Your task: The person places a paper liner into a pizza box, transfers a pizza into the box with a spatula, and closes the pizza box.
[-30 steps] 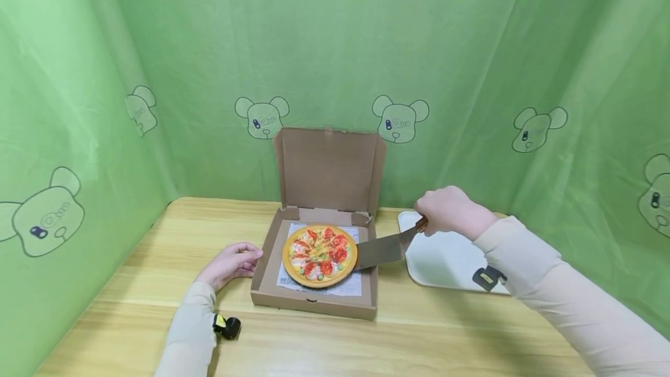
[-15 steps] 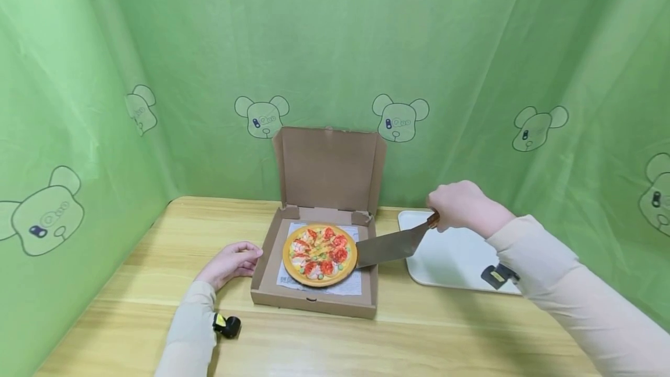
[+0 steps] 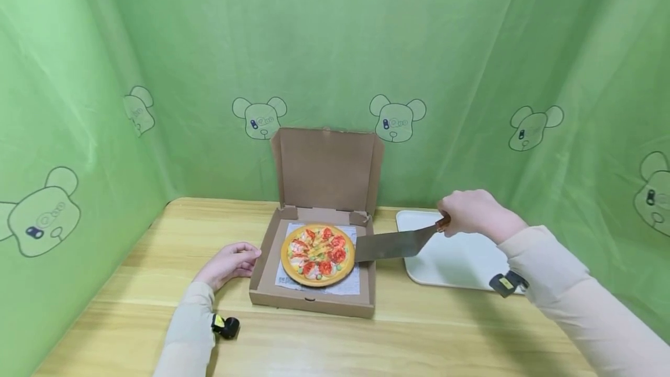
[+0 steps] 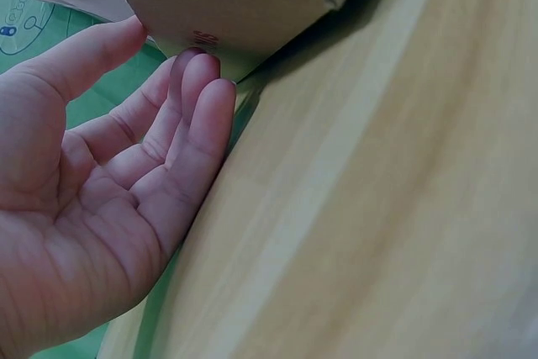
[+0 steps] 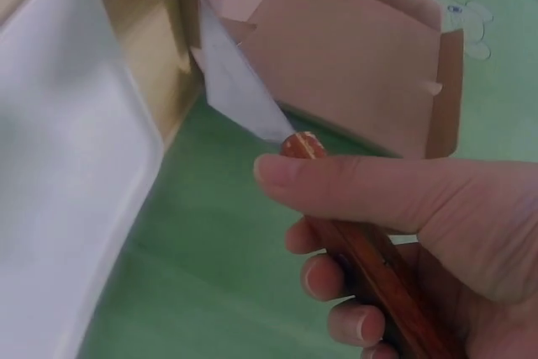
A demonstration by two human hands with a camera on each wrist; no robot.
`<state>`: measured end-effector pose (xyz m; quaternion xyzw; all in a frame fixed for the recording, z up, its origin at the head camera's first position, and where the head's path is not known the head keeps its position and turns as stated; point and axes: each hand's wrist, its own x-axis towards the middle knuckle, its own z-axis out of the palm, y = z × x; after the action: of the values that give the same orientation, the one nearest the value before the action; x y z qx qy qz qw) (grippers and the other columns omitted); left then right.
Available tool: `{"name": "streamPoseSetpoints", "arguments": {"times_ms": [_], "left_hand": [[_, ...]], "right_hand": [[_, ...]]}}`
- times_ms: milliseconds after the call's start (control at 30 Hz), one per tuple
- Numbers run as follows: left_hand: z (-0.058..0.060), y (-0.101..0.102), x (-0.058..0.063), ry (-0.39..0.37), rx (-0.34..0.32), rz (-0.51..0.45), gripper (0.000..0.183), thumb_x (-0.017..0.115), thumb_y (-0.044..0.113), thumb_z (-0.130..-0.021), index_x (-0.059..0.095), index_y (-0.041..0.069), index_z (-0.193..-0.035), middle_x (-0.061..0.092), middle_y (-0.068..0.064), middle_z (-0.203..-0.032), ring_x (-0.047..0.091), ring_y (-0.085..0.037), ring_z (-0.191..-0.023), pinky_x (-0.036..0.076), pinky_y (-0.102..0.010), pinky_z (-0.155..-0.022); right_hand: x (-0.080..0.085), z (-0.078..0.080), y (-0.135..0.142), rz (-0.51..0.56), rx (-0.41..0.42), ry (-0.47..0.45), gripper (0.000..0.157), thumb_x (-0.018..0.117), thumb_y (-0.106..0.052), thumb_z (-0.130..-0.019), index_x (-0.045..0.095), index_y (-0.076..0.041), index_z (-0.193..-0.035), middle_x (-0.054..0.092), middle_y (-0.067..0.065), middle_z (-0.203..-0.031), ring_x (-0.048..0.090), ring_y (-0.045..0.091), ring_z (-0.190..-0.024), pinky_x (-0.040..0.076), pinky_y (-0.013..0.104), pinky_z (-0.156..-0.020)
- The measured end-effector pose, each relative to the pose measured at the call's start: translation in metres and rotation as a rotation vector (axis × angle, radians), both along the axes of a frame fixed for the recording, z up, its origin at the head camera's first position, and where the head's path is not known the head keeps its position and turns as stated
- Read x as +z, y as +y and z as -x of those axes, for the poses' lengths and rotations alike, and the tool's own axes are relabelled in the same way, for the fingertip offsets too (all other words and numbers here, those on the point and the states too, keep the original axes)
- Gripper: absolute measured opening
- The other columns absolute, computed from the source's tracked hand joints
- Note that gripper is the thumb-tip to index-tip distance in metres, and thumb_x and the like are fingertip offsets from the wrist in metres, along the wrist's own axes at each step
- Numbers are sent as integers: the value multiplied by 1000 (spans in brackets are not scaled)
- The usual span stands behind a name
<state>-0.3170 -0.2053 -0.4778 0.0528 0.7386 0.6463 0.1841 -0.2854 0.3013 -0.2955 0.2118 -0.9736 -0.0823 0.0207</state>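
Observation:
A pizza (image 3: 317, 255) with red and green toppings lies on printed paper (image 3: 341, 287) inside a lidded cardboard box (image 3: 340, 310). My right hand (image 3: 478, 212) grips the wooden handle (image 5: 370, 266) of a wide metal spatula (image 3: 389, 245). The blade's front end reaches over the box's right wall, right at the pizza's right edge, and the handle slopes up to the right. On the other side, my left hand (image 3: 230, 263) is at the box's left wall with relaxed fingers. In the left wrist view its fingertips (image 4: 210, 102) rest by the cardboard side.
A white tray (image 3: 452, 260) lies on the wooden table (image 3: 293, 345) right of the box, partly beneath the right hand and spatula. The box lid (image 3: 327, 170) stands raised at the back. Green curtains (image 3: 324, 34) enclose the table's back and sides.
My right hand has moved right, drawing the spatula blade out from the pizza's right edge. The pizza, box and left hand have stayed in place.

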Motion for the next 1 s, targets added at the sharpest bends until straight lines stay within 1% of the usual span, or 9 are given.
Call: {"name": "streamPoseSetpoints", "arguments": {"times_ms": [200,333,433,600,700,833,1000], "left_hand": [[-1,0,0,3,-5,-7,23,63,22,-94,59,3,-107,64,-1,-90,62,-13,-79,58,-27,-75],[-2,0,1,4,-8,-11,20,62,21,-94,59,5,-105,64,-1,-89,62,-12,-78,58,-26,-74],[-2,0,1,3,-10,-13,18,62,21,-95,60,6,-104,64,0,-88,62,-12,-77,58,-26,-74],[-2,1,2,1,-7,-13,16,62,20,-95,60,7,-103,64,0,-88,62,-12,-77,58,-26,-73],[-2,1,2,1,-6,-11,17,62,20,-95,60,6,-103,64,0,-88,61,-11,-77,58,-26,-74],[-2,0,2,4,-2,-8,17,61,20,-95,60,6,-104,63,0,-88,61,-11,-77,58,-26,-74],[-3,0,2,5,-2,-3,19,61,21,-95,60,5,-105,64,0,-88,61,-11,-78,58,-26,-75]], "right_hand": [[-18,0,15,82,-33,-72,24,80,-27,-72,57,-24,-66,58,-13,-65,47,9,-58,36,28,-47],[-29,0,23,120,-56,-104,25,80,-31,-74,57,-24,-68,57,-12,-67,46,9,-60,35,28,-49],[-36,-1,28,155,-54,-122,25,80,-30,-75,57,-23,-69,57,-11,-67,45,9,-60,35,27,-50],[-52,-2,36,218,-32,-101,31,80,-28,-74,51,-20,-66,53,-11,-65,43,8,-60,34,25,-52],[-62,-3,41,266,-40,-100,34,80,-28,-75,48,-19,-65,52,-11,-65,43,8,-61,33,24,-52],[-71,-5,43,310,-44,-92,34,80,-26,-75,48,-19,-65,50,-9,-64,43,8,-61,32,24,-52],[-81,-6,46,329,-67,-79,31,80,-28,-76,52,-20,-67,50,-9,-64,44,9,-61,33,26,-53]]}}
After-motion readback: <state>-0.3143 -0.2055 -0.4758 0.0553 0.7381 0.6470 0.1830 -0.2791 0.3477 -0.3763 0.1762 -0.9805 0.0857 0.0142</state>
